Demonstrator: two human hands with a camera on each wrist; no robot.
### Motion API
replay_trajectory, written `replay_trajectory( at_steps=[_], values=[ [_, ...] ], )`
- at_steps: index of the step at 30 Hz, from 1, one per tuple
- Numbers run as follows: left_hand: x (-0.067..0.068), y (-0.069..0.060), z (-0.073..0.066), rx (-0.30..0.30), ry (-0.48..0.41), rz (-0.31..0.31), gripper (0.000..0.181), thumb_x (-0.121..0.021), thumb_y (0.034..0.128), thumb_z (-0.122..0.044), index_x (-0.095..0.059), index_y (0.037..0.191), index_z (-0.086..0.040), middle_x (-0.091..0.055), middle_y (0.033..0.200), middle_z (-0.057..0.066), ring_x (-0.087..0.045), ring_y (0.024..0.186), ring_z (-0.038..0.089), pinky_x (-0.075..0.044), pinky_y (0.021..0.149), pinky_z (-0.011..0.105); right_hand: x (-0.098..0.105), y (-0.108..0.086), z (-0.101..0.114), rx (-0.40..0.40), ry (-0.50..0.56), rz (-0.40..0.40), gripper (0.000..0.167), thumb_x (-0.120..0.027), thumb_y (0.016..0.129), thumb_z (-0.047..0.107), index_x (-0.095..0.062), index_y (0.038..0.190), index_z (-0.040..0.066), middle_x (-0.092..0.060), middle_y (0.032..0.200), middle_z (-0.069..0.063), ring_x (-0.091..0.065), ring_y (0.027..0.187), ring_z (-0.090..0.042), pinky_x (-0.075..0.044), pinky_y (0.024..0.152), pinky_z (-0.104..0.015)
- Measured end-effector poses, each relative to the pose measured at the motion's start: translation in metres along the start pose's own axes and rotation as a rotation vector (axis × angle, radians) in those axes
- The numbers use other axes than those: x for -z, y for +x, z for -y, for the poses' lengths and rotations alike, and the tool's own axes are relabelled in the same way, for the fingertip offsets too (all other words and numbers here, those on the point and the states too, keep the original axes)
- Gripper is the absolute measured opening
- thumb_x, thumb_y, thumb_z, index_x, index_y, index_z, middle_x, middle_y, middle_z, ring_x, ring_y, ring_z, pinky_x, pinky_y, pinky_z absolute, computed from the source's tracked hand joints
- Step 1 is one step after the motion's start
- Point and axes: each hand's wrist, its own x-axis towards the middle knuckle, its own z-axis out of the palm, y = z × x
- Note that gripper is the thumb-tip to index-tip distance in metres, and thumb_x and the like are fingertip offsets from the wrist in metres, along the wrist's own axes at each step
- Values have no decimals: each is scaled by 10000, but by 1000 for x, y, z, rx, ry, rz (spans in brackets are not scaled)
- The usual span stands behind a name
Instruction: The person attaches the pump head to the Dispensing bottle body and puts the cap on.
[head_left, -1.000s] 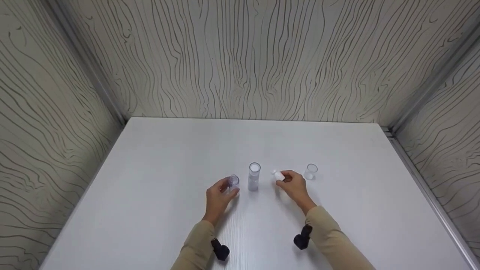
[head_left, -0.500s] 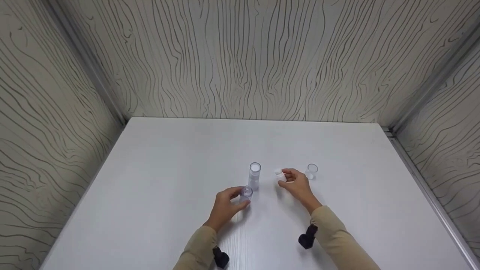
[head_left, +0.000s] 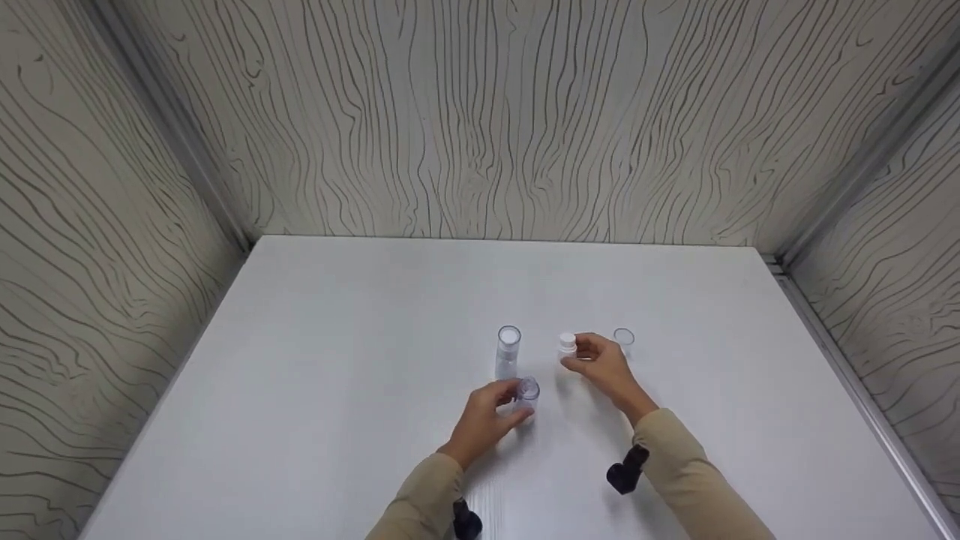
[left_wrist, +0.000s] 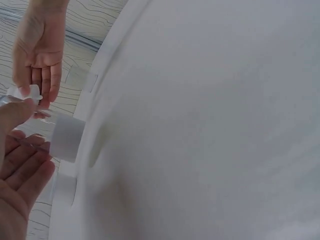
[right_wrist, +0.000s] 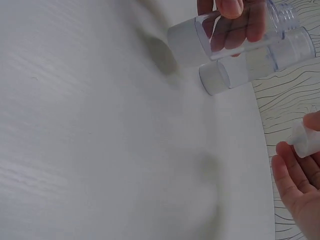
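Note:
My left hand [head_left: 484,421] holds a clear bottle [head_left: 529,401] by its sides, lifted above the table. The right wrist view shows this bottle's white base [right_wrist: 187,42] and its open threaded neck. My right hand [head_left: 613,376] pinches a white pump head [head_left: 567,348] between thumb and fingers, nozzle end pointing downward in the right wrist view. Between and behind the hands, a second clear bottle [head_left: 508,354] with a cap on stands upright on the table. A clear cap [head_left: 624,339] stands behind my right hand, partly hidden by it.
The white table [head_left: 337,360] runs back to a wood-grain patterned wall [head_left: 480,120]. Patterned side walls [head_left: 90,247] with grey metal corner posts flank it. Black wrist cameras [head_left: 627,471] hang beneath both sleeves.
My left hand has carried the clear bottle right and toward me, past the standing bottle's front. My right hand has shifted slightly right and turned the pump head more upright.

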Motion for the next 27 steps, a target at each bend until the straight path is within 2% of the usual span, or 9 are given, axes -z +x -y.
replay_trajectory(
  at_steps=[4, 7, 12, 16, 22, 27],
  values=[
    [-9, 6, -2, -9, -5, 8, 372, -721, 857, -165, -626, 1182, -12, -691, 1170, 135, -681, 1085, 253, -557, 942, 304, 5, -2, 1, 6, 8, 27, 396, -743, 817, 92, -627, 1169, -47, -683, 1150, -211, -673, 1047, -230, -544, 880, -236],
    [-14, 10, -3, -11, 25, 6, 370, -727, 851, -153, -631, 1182, -19, -693, 1163, 118, -682, 1070, 228, -559, 933, 284, 8, -4, 1, 1, 19, 40, 422, -760, 808, 118, -637, 1178, -43, -688, 1153, -200, -677, 1039, -209, -542, 875, -237],
    [-20, 16, -6, -2, 78, -3, 373, -728, 851, -157, -636, 1193, -41, -699, 1161, 92, -682, 1062, 197, -558, 925, 259, 11, -7, 3, 6, 28, 53, 437, -767, 803, 127, -641, 1185, -44, -688, 1151, -200, -655, 978, -102, -510, 815, -153],
    [-25, 21, -9, 12, 96, -2, 377, -727, 852, -159, -636, 1204, -60, -700, 1174, 79, -682, 1073, 188, -552, 933, 252, 15, -8, 4, 2, 41, 47, 430, -758, 811, 117, -634, 1194, -35, -682, 1156, -197, -640, 970, -84, -494, 801, -116],
    [-32, 28, -10, 49, 83, -7, 380, -725, 853, -149, -633, 1214, -75, -699, 1189, 70, -675, 1089, 190, -548, 942, 256, 23, -11, 8, 17, 60, 75, 410, -740, 823, 99, -625, 1195, -28, -683, 1128, -112, -630, 998, -65, -507, 855, -106],
    [-36, 32, -10, 35, 66, -24, 376, -726, 849, -132, -636, 1206, -57, -701, 1184, 88, -678, 1092, 204, -547, 944, 253, 29, -12, 9, 77, 90, 147, 426, -740, 822, 98, -608, 1192, -65, -677, 1125, -144, -633, 957, -21, -512, 855, -113]
  ],
)
